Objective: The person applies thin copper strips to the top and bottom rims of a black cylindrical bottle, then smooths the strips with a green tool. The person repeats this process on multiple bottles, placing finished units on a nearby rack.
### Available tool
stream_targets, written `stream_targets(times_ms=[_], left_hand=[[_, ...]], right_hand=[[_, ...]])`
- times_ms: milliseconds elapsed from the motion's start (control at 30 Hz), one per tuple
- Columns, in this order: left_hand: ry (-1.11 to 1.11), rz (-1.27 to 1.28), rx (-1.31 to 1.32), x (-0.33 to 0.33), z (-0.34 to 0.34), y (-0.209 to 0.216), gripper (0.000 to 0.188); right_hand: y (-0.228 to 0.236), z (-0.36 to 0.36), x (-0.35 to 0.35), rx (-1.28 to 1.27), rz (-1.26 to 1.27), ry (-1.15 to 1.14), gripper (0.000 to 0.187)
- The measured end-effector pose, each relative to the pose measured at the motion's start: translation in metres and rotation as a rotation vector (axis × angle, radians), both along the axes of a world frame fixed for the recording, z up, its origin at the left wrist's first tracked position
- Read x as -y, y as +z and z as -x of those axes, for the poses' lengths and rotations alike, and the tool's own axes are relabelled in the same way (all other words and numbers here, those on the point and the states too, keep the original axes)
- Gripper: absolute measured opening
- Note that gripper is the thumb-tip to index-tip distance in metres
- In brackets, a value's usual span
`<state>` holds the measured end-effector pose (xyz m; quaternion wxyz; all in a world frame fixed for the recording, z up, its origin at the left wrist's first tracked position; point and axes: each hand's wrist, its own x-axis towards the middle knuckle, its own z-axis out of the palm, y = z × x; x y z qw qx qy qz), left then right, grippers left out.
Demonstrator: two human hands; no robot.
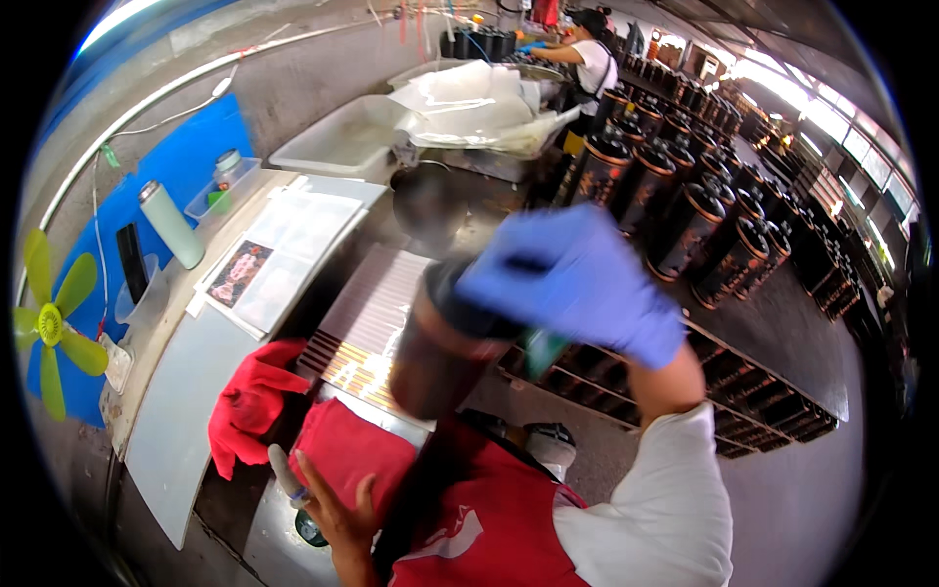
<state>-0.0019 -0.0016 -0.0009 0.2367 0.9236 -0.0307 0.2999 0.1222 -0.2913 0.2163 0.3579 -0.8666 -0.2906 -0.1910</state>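
My right hand [587,284], in a blue glove, grips the upper end of a dark cylindrical canister [445,357] with a reddish-brown band. The canister is tilted and blurred by motion, held above the work surface in front of my red apron. My left hand [342,514] is low at the front, its fingers apart and holding nothing; one finger wears a pale cover. Beside it lies a red pad [360,445], with a crumpled red cloth [249,401] to the left. Behind the canister is a stack of striped sheets [372,298] with gold bands at the near end.
Paper sheets with a printed picture [238,274] lie on the left bench near a pale green thermos [172,225] and a green fan [51,323]. A tub [342,137] stands beyond. Many black canisters [690,230] fill the right table. A co-worker [592,64] stands behind.
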Motion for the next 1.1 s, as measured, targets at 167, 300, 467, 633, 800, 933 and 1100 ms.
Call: stream_targets(times_ms=[167,300,467,633,800,933,1100], left_hand=[[-0.058,0.296,0.099,0.012,-0.006,0.006,0.071],[-0.229,0.907,-0.120,0.008,0.004,0.001,0.047],[-0.303,0.999,-0.004,0.037,-0.015,0.010,0.048],[-0.565,1.200,-0.056,0.032,-0.025,0.033,0.086],[-0.891,2.137,-0.158,0.036,-0.056,0.052,0.106],[-0.947,2.266,0.000,-0.001,-0.019,0.038,0.101],[0.035,1.232,-0.041,-0.042,0.058,0.012,0.038]], right_hand=[[0.048,0.004,0.099,0.113,0.147,-0.658,0.026],[0.030,-0.022,0.188,0.206,0.333,-0.955,0.031],[-0.010,-0.063,0.254,0.169,0.297,-1.152,0.032],[-0.022,-0.106,0.243,0.061,0.300,-0.977,0.035],[-0.017,-0.062,0.320,0.415,0.907,-0.799,0.036],[-0.044,-0.059,0.136,-0.212,0.012,-0.503,0.018],[-0.102,-0.087,-0.030,-0.369,0.134,0.160,0.005]])
